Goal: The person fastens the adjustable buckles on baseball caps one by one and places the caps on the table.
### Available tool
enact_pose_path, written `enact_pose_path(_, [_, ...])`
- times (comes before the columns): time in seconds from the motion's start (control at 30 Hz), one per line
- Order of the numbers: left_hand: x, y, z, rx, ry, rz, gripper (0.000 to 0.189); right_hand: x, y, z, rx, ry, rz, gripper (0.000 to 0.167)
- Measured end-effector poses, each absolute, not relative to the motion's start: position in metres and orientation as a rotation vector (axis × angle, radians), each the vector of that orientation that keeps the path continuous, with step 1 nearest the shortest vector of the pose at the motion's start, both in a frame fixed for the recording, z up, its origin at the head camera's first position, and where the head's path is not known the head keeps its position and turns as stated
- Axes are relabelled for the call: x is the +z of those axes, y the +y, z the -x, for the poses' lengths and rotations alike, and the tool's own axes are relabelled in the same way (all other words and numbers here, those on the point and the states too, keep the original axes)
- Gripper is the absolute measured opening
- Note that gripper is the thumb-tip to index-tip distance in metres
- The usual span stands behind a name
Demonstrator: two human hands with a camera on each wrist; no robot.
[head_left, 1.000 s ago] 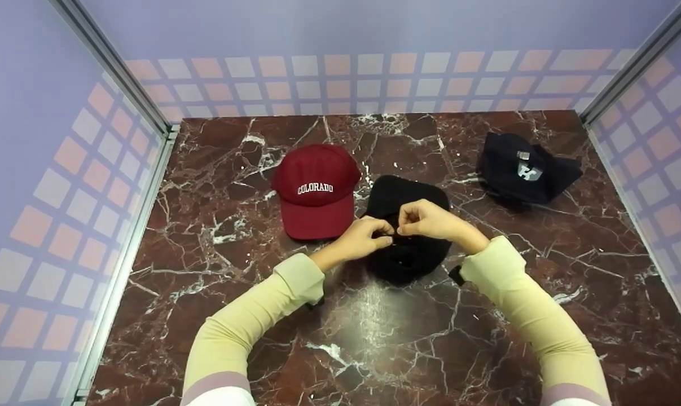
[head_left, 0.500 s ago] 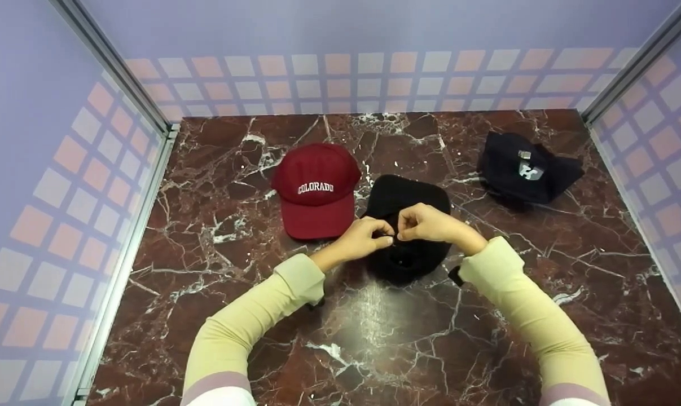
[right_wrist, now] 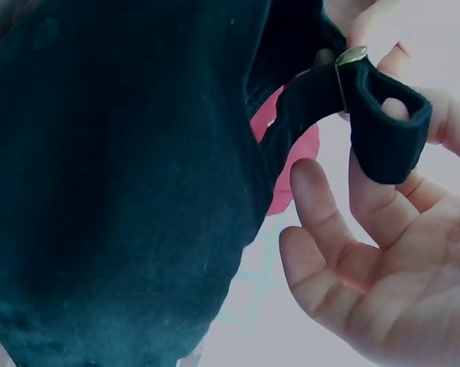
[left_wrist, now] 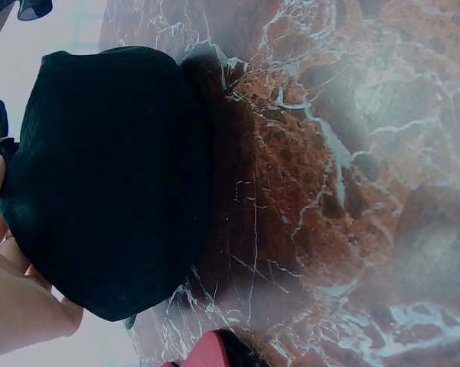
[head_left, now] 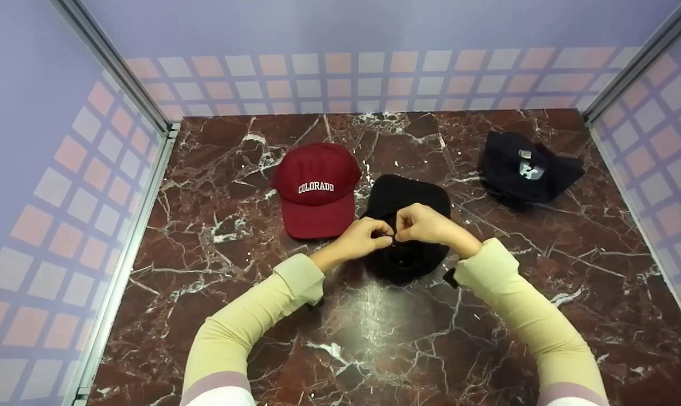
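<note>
A black cap is between both hands at the middle of the table, its hollow inside partly showing in the head view. Its back strap stands out in a folded loop beside a metal buckle in the right wrist view. My right hand pinches that loop, with one fingertip poking through it and the other fingers spread loosely. My left hand grips the cap at the strap opening, close to the right fingertips. The cap's crown hides part of the left fingers in the left wrist view.
A red cap lettered COLORADO lies just left of the black one. Farther right lies a dark navy cap with a light patch. A marbled table carries them, with purple panels around its back and sides.
My right hand has shifted slightly left and down, nearer my left fingers. The left hand holds its place, and the red and navy caps lie as before.
</note>
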State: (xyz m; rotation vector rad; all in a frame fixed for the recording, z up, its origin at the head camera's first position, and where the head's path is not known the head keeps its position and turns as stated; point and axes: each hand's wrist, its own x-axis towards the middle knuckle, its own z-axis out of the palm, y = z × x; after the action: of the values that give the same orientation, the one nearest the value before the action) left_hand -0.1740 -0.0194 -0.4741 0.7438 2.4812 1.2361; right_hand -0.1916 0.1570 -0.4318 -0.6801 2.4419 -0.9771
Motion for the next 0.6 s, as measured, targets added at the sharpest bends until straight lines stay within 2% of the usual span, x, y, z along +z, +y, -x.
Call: enact_pose_path(0.6, [-0.4734, -0.0239, 0.1733, 1.228, 2.469, -0.695, 0.019, -0.4361, 0.1483, 0.1833, -0.915, 2.578, 0.59, 0.009])
